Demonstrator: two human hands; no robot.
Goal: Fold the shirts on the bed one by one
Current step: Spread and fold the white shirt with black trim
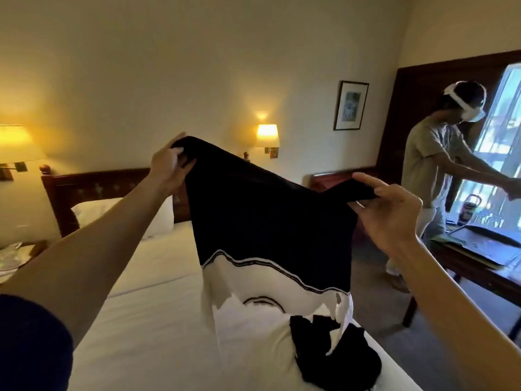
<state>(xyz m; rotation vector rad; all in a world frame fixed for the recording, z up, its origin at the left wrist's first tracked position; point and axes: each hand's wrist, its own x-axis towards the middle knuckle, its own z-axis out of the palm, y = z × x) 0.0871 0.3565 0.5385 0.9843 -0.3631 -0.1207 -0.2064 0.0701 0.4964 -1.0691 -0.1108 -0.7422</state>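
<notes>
A black shirt with a white lower part (267, 218) hangs in the air above the white bed (158, 320). My left hand (169, 167) grips its upper left corner, raised high over the bed. My right hand (386, 210) pinches the upper right corner, lower and closer to me. The shirt's bottom end drapes down onto the mattress, where dark fabric (332, 354) lies bunched near the right edge; whether that is part of the same shirt I cannot tell.
A dark wooden headboard (98, 187) and a white pillow (127, 213) stand at the far end. Lit wall lamps (267, 135) glow left and centre. At the right, another person (434, 176) stands by a wooden table (479, 258) and a window.
</notes>
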